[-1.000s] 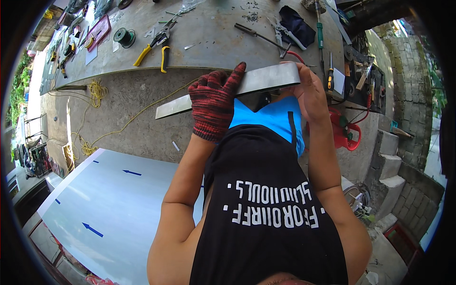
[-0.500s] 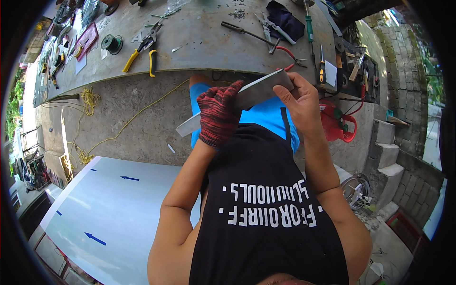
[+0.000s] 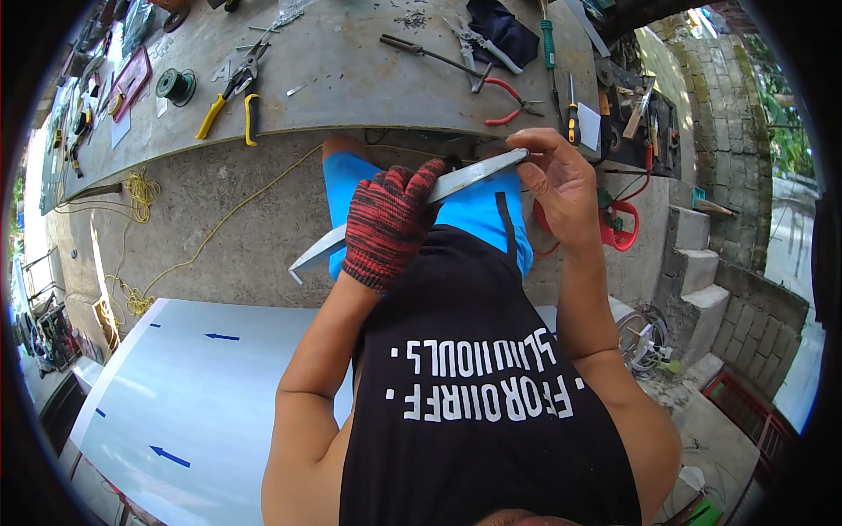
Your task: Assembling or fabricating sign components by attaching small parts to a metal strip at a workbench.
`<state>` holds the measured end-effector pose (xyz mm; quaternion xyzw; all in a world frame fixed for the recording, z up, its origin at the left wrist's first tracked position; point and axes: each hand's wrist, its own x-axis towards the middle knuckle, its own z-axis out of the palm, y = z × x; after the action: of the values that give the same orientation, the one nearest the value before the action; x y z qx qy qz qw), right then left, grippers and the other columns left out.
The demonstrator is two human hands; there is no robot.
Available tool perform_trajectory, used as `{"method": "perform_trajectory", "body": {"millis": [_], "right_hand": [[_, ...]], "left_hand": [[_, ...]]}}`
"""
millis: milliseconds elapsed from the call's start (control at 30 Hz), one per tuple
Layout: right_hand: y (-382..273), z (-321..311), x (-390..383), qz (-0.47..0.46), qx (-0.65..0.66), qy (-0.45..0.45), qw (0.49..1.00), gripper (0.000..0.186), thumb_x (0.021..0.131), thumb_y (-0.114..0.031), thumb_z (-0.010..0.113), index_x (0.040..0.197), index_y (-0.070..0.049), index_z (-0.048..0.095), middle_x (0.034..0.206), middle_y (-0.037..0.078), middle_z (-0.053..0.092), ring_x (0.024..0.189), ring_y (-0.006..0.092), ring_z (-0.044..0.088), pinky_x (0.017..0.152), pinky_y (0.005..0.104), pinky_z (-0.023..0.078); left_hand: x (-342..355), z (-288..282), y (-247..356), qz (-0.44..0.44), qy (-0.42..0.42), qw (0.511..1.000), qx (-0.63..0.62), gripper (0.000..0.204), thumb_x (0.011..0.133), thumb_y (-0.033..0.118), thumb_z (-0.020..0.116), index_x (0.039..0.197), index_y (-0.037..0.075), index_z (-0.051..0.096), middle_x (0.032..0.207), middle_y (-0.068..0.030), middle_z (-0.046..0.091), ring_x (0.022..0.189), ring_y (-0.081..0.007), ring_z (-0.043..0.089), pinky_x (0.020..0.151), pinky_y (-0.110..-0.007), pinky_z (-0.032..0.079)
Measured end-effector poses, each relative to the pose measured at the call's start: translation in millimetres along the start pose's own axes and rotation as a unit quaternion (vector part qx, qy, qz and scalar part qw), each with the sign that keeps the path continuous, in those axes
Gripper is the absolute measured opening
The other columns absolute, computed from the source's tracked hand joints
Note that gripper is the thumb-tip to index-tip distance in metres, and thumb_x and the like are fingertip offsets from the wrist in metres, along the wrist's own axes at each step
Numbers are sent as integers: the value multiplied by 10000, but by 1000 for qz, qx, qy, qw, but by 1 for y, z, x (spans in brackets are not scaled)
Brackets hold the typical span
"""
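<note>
Gripping a pale grey metal strip [image 3: 480, 174] just above the centre, the gloved left hand [image 3: 390, 230] closed round its middle. Reaching the bare right hand [image 3: 566, 184] in at 2 o'clock, thumb and fingers parted about the strip's upper end; cannot tell whether touching it. Having the hands apart from each other, the strip aslant between 9 o'clock and a point between 1 and 2 o'clock, a small bent lip at its lower end. Wearing a black top [image 3: 474, 473] toward 6 o'clock and bright blue shorts [image 3: 478, 213] beneath the strip. Facing a counter [image 3: 324, 92] at 12 o'clock. Seeing on it a green spool [image 3: 175, 86] at 10 o'clock, yellow-handled snips [image 3: 239, 84] between 10 and 11, a dark rod [image 3: 430, 54] at 12, red-handled pliers [image 3: 526, 106] at 1, dark cloth [image 3: 504, 33] farther out. Seeing also a pale sheet [image 3: 219, 386] with blue arrows at 8 o'clock, yellow cord [image 3: 140, 193] on the floor between 9 and 10, concrete steps [image 3: 702, 307] at 3.
</note>
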<state>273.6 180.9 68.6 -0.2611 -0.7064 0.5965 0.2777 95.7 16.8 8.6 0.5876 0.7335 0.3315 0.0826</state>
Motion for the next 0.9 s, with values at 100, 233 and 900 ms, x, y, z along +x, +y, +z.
{"method": "perform_trajectory", "body": {"millis": [100,233,900], "right_hand": [[-1,-2,0,-4,4,3,1000,270,927,-92,751,1179,-34,674,1154,63,659,1046,138,605,929,300,482],[1,-3,1,-19,9,-4,1000,238,928,-75,745,1153,-34,680,1151,72,659,1063,143,609,914,298,486],[4,-5,-3,-13,15,-7,1000,243,910,-67,762,1144,-43,700,1142,70,661,1070,147,610,912,295,484]], "left_hand": [[0,-1,-1,13,24,999,21,540,757,132,813,1265,149,631,947,-105,649,862,-325,624,743,-456,494],[-4,6,-9,17,21,999,40,588,769,160,781,1328,182,599,1024,-76,636,927,-288,613,778,-434,453],[-6,4,-9,32,78,993,85,471,771,110,733,1226,211,669,1012,-82,689,893,-290,641,730,-438,470]]}}
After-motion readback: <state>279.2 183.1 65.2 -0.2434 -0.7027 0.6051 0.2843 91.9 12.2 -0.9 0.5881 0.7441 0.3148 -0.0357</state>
